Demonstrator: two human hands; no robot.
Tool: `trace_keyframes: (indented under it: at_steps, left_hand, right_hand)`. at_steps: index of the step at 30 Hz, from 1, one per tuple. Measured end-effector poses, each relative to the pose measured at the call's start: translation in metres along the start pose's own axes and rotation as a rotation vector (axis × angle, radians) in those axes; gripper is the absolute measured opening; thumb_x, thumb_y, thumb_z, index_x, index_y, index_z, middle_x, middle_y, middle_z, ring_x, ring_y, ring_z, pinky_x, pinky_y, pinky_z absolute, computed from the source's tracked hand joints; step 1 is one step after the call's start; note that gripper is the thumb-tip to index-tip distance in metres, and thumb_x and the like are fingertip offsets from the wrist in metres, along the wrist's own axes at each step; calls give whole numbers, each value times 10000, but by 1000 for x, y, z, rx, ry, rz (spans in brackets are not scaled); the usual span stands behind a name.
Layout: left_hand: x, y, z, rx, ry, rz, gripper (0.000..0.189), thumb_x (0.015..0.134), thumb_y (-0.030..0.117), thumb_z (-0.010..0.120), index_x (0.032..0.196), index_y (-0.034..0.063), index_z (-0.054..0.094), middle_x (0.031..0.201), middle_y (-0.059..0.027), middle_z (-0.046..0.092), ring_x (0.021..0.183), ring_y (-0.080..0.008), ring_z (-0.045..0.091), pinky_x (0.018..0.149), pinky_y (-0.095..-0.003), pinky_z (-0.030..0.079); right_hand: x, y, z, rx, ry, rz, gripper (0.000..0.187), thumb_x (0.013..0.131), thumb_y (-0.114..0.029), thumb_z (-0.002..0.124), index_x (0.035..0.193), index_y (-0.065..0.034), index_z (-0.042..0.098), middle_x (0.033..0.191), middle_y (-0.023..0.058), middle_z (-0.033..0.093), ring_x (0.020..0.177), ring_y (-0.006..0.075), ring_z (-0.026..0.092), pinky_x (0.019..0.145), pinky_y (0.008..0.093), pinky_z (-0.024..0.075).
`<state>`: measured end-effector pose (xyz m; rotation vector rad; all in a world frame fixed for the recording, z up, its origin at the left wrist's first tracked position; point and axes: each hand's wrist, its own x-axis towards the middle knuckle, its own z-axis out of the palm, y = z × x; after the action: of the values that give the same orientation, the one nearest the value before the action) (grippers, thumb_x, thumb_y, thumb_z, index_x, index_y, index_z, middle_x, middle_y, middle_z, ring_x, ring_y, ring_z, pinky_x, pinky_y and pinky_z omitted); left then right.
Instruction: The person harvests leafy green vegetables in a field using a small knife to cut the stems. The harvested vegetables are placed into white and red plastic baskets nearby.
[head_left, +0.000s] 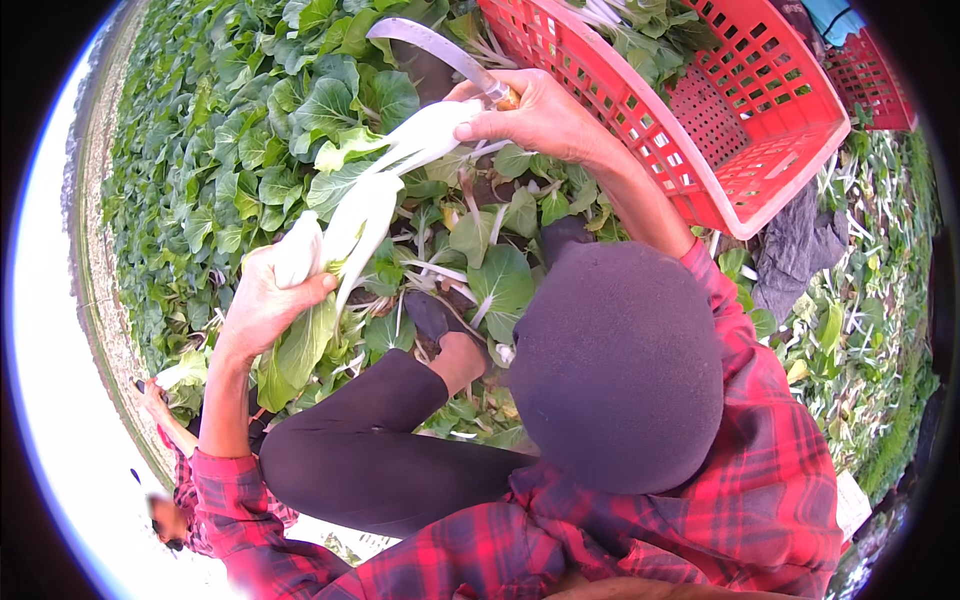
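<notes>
My left hand (259, 307) grips a bunch of leafy greens with thick white stalks (296, 251), its green leaves hanging below the palm. In my right hand (529, 116) is a sickle, its curved metal blade (435, 41) reaching up and left over the crop. The right thumb also presses on the white base of a leafy green (442, 124). Between my hands the white stalks overlap; whether they belong to one plant cannot be told. Cut leaves and loose stalks lie on the ground below, near my dark shoes (431, 315).
A red plastic crate (652, 127) with greens inside stands tilted beside my right forearm. Another red crate (870, 82) is farther off. Dense growing greens (225, 150) spread on the left. My bent knee (615, 367) is close below. Another person's hand (154, 401) shows at lower left.
</notes>
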<state>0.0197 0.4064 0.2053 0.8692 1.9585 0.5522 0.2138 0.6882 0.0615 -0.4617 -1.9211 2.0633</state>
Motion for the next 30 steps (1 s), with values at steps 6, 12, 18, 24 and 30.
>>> trace_keyframes:
  at_steps: [6,12,18,24,30]
  left_hand:
    - [2,-23,-4,-428,27,106,442,898,132,786,1305,1,678,1196,-61,740,1087,-143,677,1029,-326,490]
    - [6,-40,-2,-499,-11,135,507,898,150,776,1358,-3,624,1243,-29,692,1108,-118,631,1035,-322,468]
    - [9,-48,-11,-494,-158,137,586,877,150,770,1407,-16,581,1287,-65,689,1167,-159,632,1075,-338,457]
    - [13,-68,-3,-509,-130,224,679,914,164,736,1513,-12,469,1367,-94,645,1236,-176,613,1101,-344,442]
    - [32,-86,25,-1186,7,187,516,955,200,718,1406,5,561,1251,-97,685,1113,-174,696,930,-336,593]
  right_hand:
    - [16,-58,39,-128,-231,-170,367,884,-342,829,1098,-54,753,796,-50,624,743,63,545,640,261,417]
    - [48,-86,72,-211,-289,32,350,888,-395,821,903,-59,724,645,-73,491,561,37,419,508,254,299]
    - [65,-83,80,-154,-422,140,327,903,-382,818,935,-71,723,611,-98,455,479,4,339,446,232,215]
    - [57,-71,82,-49,-469,115,347,892,-298,831,1122,-52,744,683,-94,518,533,8,403,475,207,271]
    - [48,-56,90,166,-355,105,349,875,-339,859,982,-32,730,642,-70,546,489,14,452,430,199,328]
